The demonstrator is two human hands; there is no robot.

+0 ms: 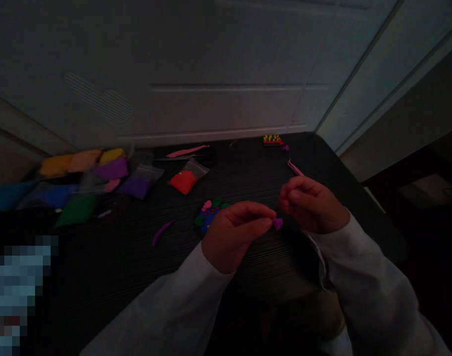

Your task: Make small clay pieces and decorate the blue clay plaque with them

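Note:
My left hand [241, 232] pinches a small purple clay flower [278, 224] between thumb and fingertips, above the dark table. To its right, my right hand [311, 203] is closed with thumb and fingers pressed together; what they hold, if anything, is too small and dark to make out. Behind my left hand, partly hidden, lies a round blue clay piece [206, 218] with green leaf shapes and a pink flower on it. A curved purple strip of clay [162, 233] rests farther left. Just beyond my right hand are pink tweezers [294, 167].
Several clay bags, among them a red one [185, 182], a purple one [137, 184] and a green one [77, 210], lie on the table's left. Scissors [179, 157] sit at the back. A small flower-box-like piece [272, 141] and a purple bit [286, 148] stand back right.

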